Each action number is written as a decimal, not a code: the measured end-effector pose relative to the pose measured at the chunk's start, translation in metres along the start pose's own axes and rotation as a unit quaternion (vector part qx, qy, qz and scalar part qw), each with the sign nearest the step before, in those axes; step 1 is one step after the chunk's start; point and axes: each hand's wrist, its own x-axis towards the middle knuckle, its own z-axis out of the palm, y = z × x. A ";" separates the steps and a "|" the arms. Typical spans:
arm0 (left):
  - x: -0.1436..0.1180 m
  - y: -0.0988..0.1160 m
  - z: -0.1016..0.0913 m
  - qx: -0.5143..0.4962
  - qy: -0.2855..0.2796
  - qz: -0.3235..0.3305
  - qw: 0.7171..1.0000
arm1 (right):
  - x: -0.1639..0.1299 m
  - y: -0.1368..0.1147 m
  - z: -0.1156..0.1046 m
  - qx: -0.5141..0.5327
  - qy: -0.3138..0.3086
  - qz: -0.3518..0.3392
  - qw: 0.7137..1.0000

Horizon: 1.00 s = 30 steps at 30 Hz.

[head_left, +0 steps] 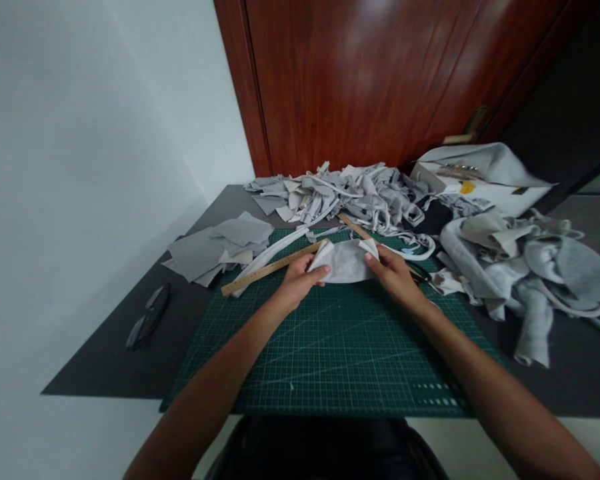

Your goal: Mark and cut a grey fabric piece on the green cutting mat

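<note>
A small grey fabric piece [346, 263] with a curved lower edge lies at the far part of a green cutting mat [330, 347]. My left hand [300, 280] pinches its left corner, which is folded up and shows a white underside. Over on the other side, my right hand [393, 270] grips the right corner, also turned up. A wooden ruler [270, 269] lies just left of my left hand on the mat.
A heap of grey fabric scraps [350, 193] sits behind the mat, cut grey pieces [220, 247] at the left, bunched grey cloth [525, 267] at the right. A white box [480, 180] stands at the back right. Dark glasses [149, 317] lie at the table's left edge.
</note>
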 end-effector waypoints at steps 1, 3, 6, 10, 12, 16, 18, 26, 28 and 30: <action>-0.001 0.000 0.001 -0.013 0.008 -0.009 1.000 | -0.001 -0.002 0.000 0.006 -0.008 0.005 1.000; -0.002 0.000 0.002 -0.042 0.016 -0.024 0.999 | -0.003 -0.006 0.001 0.011 -0.008 0.006 1.000; -0.004 0.002 0.002 -0.082 -0.001 -0.050 0.995 | -0.007 -0.011 0.005 0.017 0.008 0.010 1.000; -0.005 0.003 0.004 -0.075 -0.001 -0.014 0.997 | -0.010 -0.010 0.013 0.019 0.015 0.029 0.999; -0.005 0.003 0.006 -0.070 0.011 0.031 0.997 | -0.010 -0.007 0.014 0.001 0.035 0.015 0.999; -0.004 0.001 0.007 -0.031 0.013 0.074 0.997 | -0.009 -0.002 0.015 -0.011 0.097 -0.006 0.995; -0.004 0.000 0.006 0.033 0.010 0.082 0.996 | -0.008 0.000 0.015 0.039 0.119 0.013 0.992; -0.003 -0.005 0.005 0.127 0.072 0.160 0.976 | -0.005 0.000 0.018 0.032 0.166 0.027 0.985; -0.002 -0.006 0.007 0.104 0.083 0.164 0.977 | -0.004 0.001 0.017 0.034 0.192 0.039 0.980; -0.001 -0.006 0.008 0.075 0.098 0.158 0.980 | -0.004 0.002 0.016 0.053 0.192 0.040 0.979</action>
